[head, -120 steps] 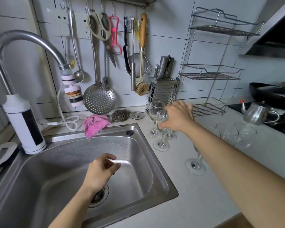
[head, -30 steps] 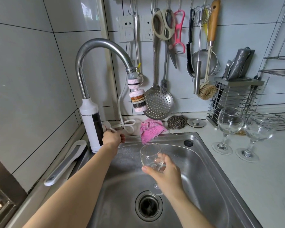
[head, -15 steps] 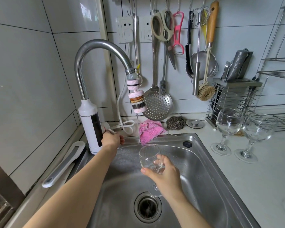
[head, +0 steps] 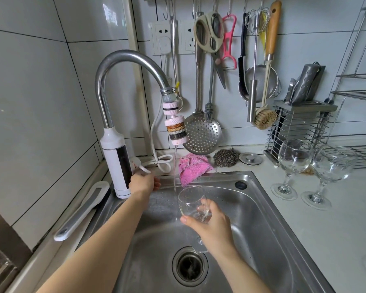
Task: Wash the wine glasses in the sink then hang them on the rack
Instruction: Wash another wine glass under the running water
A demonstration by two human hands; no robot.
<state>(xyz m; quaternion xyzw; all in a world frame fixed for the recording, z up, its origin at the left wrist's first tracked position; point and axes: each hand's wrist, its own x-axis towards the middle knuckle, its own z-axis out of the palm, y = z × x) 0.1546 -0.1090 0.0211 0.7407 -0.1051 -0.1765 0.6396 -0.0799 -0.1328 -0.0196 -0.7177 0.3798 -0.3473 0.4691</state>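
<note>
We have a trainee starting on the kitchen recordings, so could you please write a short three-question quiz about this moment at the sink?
1. True or false: water is running from the faucet.
2. The right hand holds the wine glass by its: A) foot, B) bowl, C) rim.
3. Fill in: the white lever beside the faucet's base is touched by the ___ hand.

Key: 1 true. 2 B. 3 left hand.

Nothing legible anywhere; the tiny mark on the wall socket (head: 188,39) is too small to read
</note>
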